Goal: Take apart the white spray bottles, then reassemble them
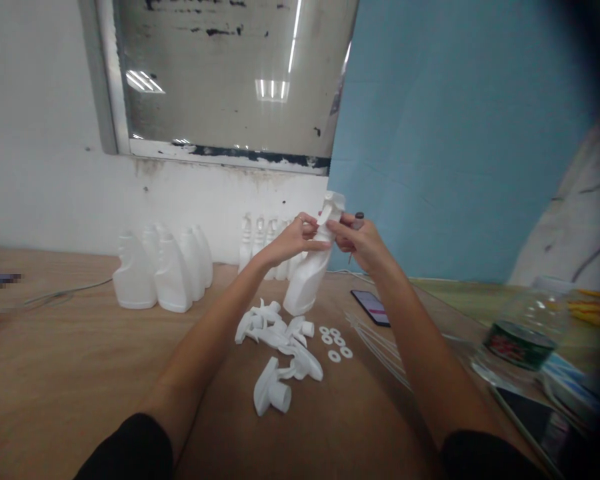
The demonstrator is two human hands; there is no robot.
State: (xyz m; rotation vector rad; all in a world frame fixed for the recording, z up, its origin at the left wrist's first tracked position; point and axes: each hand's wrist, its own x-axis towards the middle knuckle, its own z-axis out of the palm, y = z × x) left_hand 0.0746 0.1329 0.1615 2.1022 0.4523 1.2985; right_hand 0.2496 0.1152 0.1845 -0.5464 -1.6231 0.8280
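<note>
A white spray bottle (307, 283) with a trigger sprayer (332, 205) on top is held tilted above the table. My left hand (300, 238) is closed around its neck, thumb and fingers on either side. At the collar just below the trigger, the fingers of my right hand (357, 241) are pinched. A slim tool with a dark end (359, 219) is tucked in that same hand; its kind is unclear. Below lie several loose white trigger sprayers (273, 387) in a pile. Beside them are several flat white rings (335, 356) and thin clear tubes (380, 350).
Several white bottles without sprayers (173, 273) stand at the left back. A row of bottles with sprayers (247, 243) stands by the wall, partly behind my left arm. On the right are a phone (369, 307), a large clear labelled bottle (523, 333) and a dark flat device (527, 417).
</note>
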